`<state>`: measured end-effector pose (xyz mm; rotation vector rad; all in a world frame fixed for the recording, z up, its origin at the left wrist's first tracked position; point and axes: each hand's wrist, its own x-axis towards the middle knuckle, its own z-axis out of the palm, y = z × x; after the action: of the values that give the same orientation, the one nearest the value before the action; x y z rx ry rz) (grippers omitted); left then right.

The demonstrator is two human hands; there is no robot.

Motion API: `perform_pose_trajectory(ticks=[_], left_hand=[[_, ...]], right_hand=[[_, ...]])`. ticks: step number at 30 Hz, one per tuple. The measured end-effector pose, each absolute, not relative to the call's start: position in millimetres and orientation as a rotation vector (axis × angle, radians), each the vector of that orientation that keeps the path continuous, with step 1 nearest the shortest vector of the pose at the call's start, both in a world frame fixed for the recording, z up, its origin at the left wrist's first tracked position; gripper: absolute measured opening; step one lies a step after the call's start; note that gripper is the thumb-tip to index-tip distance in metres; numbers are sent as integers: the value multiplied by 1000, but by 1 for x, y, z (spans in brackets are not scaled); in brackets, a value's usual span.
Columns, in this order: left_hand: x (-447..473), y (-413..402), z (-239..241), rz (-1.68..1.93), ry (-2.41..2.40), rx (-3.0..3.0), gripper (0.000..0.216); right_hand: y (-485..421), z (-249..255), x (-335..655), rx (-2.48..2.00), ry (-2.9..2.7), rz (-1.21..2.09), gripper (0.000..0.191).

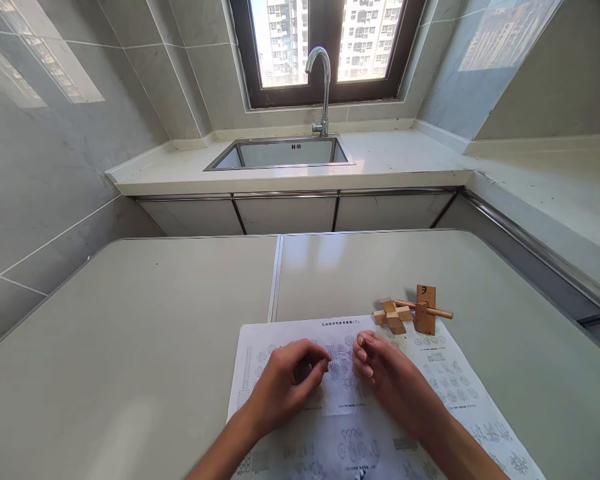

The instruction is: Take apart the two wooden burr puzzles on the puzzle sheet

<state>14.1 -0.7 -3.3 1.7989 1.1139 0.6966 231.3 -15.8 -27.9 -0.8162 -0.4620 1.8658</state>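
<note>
My left hand (291,377) hovers over or rests on a large printed sheet (350,430); I cannot tell which. Its fingers curl toward the thumb, with a gap inside and nothing visible there. Facing it, my right hand (390,373) is loosely closed, fingers together, with no object showing. Just beyond the right hand, at the sheet's top edge, sits a small wooden interlocking puzzle (394,316) of crossed blocks. Beside it stands an upright wooden plate (424,325) with a dark mark, and a thin round stick (444,313) passes across it. The sheet carries small line diagrams, partly hidden by my hands.
The pale tabletop (130,333) has a seam (275,277) running away from me. Beyond it is a white counter (395,150) with a sink (280,167) and a tall faucet (325,87) under a window. A tiled wall (40,167) borders the left.
</note>
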Motion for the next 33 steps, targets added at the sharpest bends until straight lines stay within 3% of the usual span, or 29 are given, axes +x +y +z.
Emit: perform_pose_trajectory(ticks=[33], left_hand=[[13,-1,-6,699,1101,1803,12]], right_hand=[[-16,-27,230,-837,-452,1852,28]])
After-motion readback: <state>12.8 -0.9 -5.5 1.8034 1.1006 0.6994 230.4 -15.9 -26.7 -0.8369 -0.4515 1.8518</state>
